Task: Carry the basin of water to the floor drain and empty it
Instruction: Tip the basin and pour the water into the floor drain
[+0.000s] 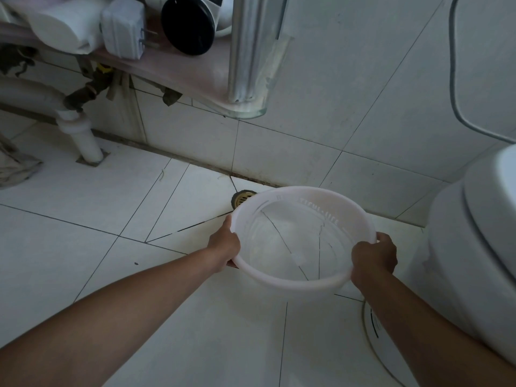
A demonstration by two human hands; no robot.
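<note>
Basin (282,286) held over the floor, near the drain (242,199).
Left hand (224,244) and right hand (372,259) clamp opposite rims; the water probably makes it heavy and sloshy.

The basin (303,241) is held above the floor (83,247) between the left hand (224,244) on its left rim and the right hand (372,256) on its right rim, with water in it. The floor drain (242,199) lies just behind the basin's far left edge, at the foot of the wall (349,93). The toilet (472,247) stands right of the basin, and a shelf (167,71) with a drain pipe (83,138) under it is at the far left.
</note>
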